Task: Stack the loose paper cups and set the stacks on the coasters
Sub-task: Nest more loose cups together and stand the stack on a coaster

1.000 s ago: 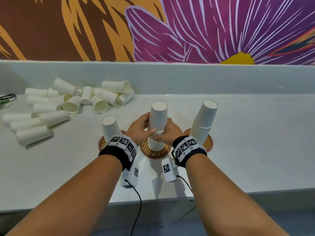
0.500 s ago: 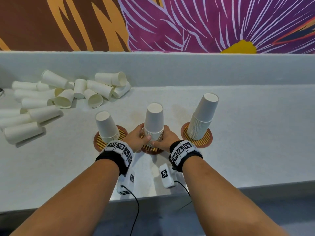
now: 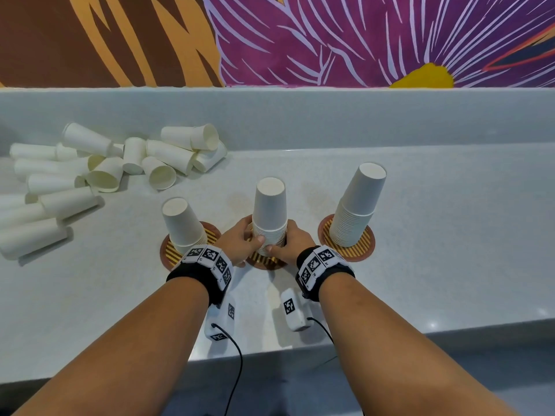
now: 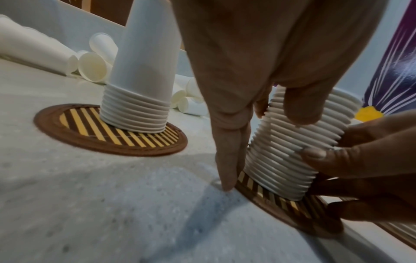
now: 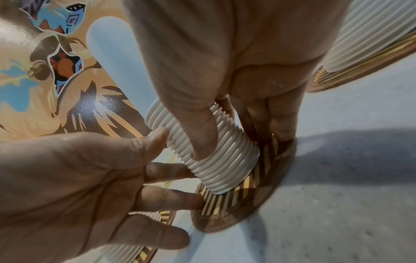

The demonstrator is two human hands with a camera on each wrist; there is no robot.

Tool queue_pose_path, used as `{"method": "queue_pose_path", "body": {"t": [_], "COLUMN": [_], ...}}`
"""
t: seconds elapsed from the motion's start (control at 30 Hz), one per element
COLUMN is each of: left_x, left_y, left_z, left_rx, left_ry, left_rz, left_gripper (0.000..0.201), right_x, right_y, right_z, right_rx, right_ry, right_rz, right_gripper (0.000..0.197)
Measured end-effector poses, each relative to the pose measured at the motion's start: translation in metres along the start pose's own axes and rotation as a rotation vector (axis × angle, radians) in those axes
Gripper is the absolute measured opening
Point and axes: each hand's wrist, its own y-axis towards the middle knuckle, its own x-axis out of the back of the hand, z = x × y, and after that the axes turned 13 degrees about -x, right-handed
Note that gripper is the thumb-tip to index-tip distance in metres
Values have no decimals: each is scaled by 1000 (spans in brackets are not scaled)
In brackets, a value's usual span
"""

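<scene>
Both hands' fingers (image 4: 299,105) curl around the middle cup stack (image 3: 268,217), its base on the coaster (image 3: 265,261).

A pale speckled counter (image 3: 450,235) with a raised back ledge (image 3: 330,115) runs below a purple-and-orange flower mural (image 3: 330,40).

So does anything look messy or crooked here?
Yes. Many loose cups lie tipped on their sides in a heap at the counter's back left, not stacked. The right stack seems to lean, though the wide lens may cause that. The middle stack, gripped by both hands, stands on its coaster.
</scene>
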Motion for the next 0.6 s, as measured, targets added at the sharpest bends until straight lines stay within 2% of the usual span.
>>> {"method": "queue_pose_path", "body": {"t": [0.6], "left_x": [1], "left_y": [6], "left_z": [-6], "left_rx": [34], "left_ry": [3], "left_rz": [-15], "left_gripper": [69], "right_x": [4], "right_y": [4], "right_z": [3], "right_rx": [-24], "right_ry": [-56], "right_rz": [12], "right_gripper": [69]}}
